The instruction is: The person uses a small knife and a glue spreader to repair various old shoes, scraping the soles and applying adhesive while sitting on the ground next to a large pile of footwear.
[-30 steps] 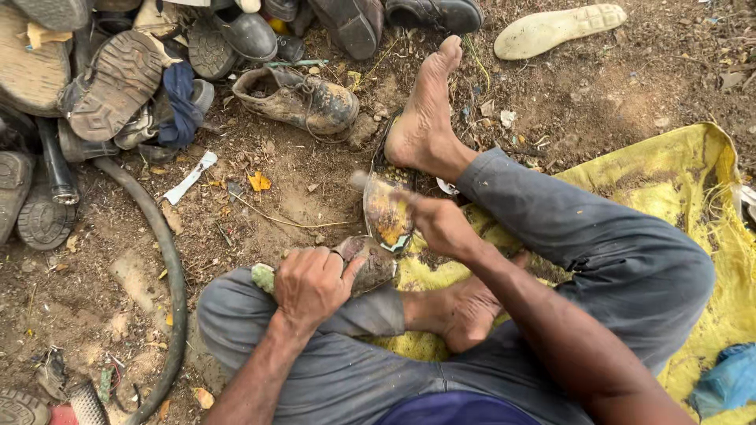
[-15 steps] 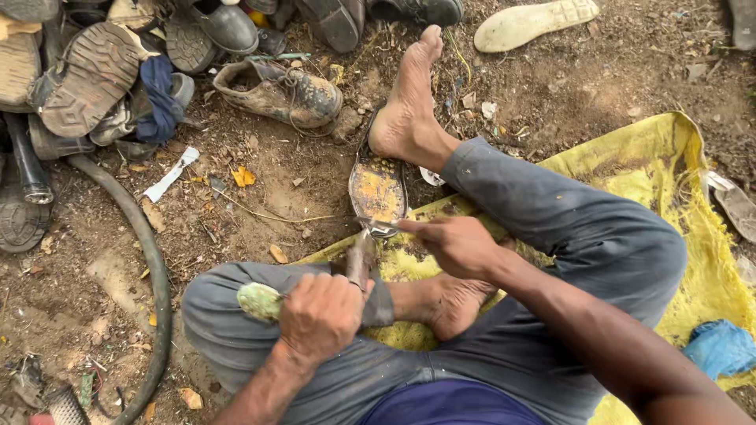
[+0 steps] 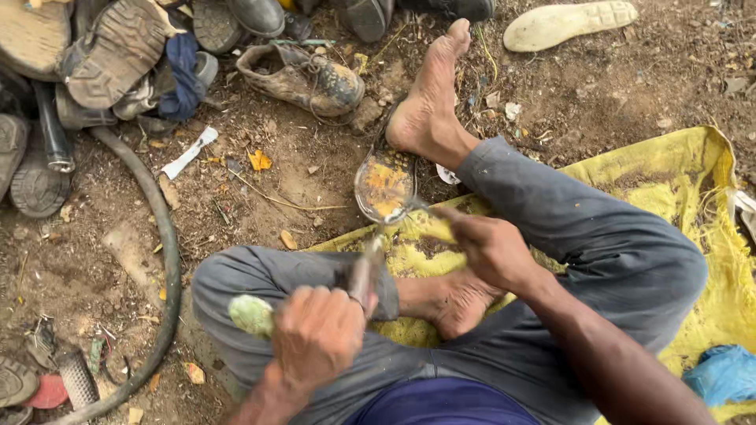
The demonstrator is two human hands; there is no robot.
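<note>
Left hand (image 3: 315,338): clenched on my green-handled tool (image 3: 252,315).
Right hand (image 3: 492,248): pinching the shoe sole (image 3: 384,185), raised over my knees.
Sole: light, floppy, glue-tacky; hold the dry edge.

No packages, labels, signs or screens show here.

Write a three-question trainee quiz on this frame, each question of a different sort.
1. True or false: the left hand grips a green-ended tool.
2. The worn sole is steadied by: A) a foot B) the right hand C) nothing.
3. What colour is the cloth under the person?

Key: 1 true; 2 B; 3 yellow.
</note>
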